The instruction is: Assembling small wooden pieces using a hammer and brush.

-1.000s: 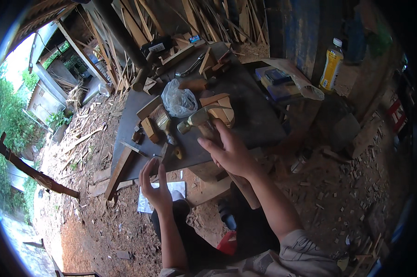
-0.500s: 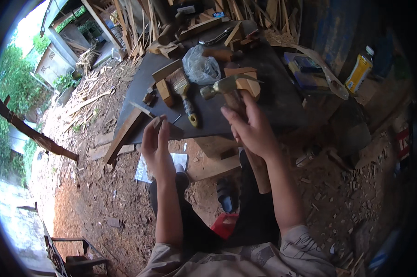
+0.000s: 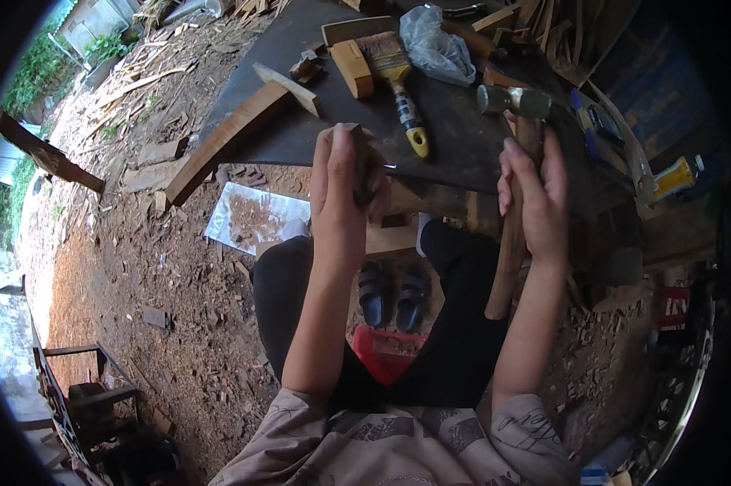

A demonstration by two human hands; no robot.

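Observation:
My left hand point(image 3: 339, 182) is closed around a small dark block point(image 3: 359, 166), held above the near edge of the dark table. A thin bright metal tip point(image 3: 390, 166) shows beside the fingers; whether it belongs to the block I cannot tell. My right hand point(image 3: 538, 202) grips a hammer point(image 3: 507, 259) by its wooden handle, close under the metal head, with the handle's end hanging down over my right thigh. On the table between the hands lies a paintbrush point(image 3: 403, 101) with a yellow-tipped handle. Its bristles lie beside a light wooden block point(image 3: 351, 69).
The dark table point(image 3: 454, 134) also bears a crumpled clear plastic bag point(image 3: 437, 47) and wood pieces. A long wooden strip point(image 3: 228, 142) juts over its left edge. Sandals point(image 3: 371, 296) and a red stool point(image 3: 382, 355) are below. A yellow bottle point(image 3: 675, 178) lies at right.
My view has shifted, so the table sits higher. My left hand has turned, showing more of the dark block. The hammer has turned in my right hand and is farther from the left hand.

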